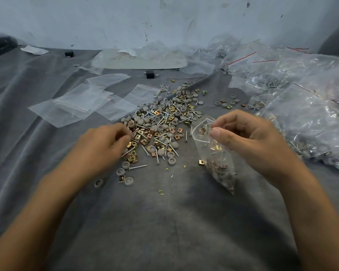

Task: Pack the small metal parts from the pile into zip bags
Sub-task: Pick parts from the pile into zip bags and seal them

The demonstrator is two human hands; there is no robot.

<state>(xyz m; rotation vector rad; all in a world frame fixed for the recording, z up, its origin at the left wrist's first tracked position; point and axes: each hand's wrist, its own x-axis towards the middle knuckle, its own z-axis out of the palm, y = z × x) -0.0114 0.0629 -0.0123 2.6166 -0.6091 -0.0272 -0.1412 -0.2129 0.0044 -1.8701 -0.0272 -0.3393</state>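
Zip bag (217, 153) mouth faces the pile (160, 122)
Your right hand (243, 133) pinches the zip bag's mouth open, just right of the pile; your left hand (106, 141), nearer the parts, curls into the pile's edge. Whether it grips any, I cannot tell.

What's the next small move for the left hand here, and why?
Probably close the left hand on a few parts in the pile and carry them to the zip bag: the right hand pinches its mouth open, and room remains.
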